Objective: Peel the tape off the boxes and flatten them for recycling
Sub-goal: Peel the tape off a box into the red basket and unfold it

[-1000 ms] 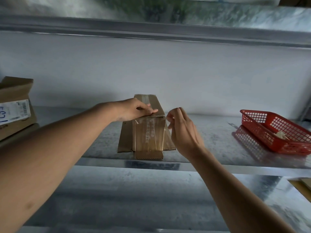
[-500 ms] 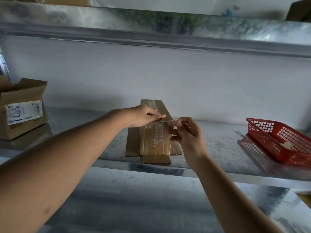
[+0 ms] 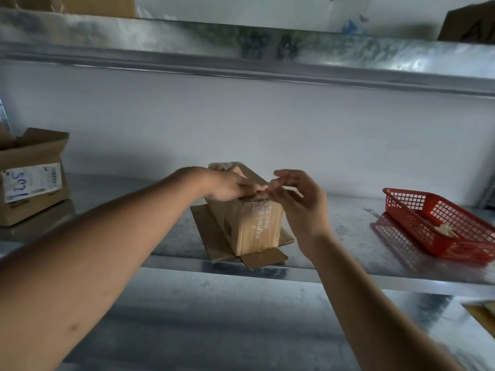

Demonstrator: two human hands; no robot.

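Observation:
A long brown cardboard box (image 3: 230,226) stands on the metal shelf (image 3: 334,253) with its bottom flaps spread flat around it. Clear printed tape (image 3: 261,223) runs down its near end face and over the top edge. My left hand (image 3: 230,184) rests on top of the box near that edge, fingers laid flat. My right hand (image 3: 297,199) is at the top right corner, thumb and forefinger pinching the tape end, the other fingers spread.
A red plastic basket (image 3: 450,223) with a crumpled scrap inside sits at the right of the shelf. An open cardboard box with a white label (image 3: 32,178) stands at the left. Another shelf (image 3: 241,49) hangs overhead. A lower surface lies below.
My head has come closer and the box now looks turned. My right hand has risen from the end face to the top corner, fingers spreading. My left hand stays on top.

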